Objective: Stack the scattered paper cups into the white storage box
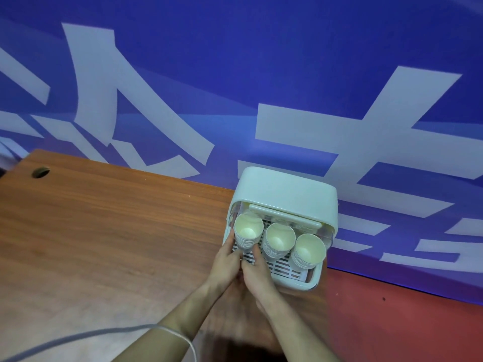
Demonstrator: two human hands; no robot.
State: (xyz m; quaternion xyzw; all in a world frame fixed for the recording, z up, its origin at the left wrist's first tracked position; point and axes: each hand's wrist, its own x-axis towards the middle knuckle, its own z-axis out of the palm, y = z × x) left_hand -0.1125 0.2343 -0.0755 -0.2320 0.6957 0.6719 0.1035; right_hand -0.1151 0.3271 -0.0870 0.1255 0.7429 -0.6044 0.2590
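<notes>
Against a blue banner, on the wooden desk (pixel 104 231), the white storage box (pixel 285 194) holds three cup stacks; the leftmost stack (pixel 247 232) is steadied between left hand (pixel 224 259) and right hand (pixel 257 270), probably for alignment.

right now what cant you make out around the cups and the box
- Head view: base of the left cup stack, hidden by the left hand and right hand.
- Rear interior of the white storage box, under its top.
- Cups per stack: rims too fine to count.

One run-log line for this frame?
both hands grip left cup stack | three stacks in white storage box | desk
</notes>
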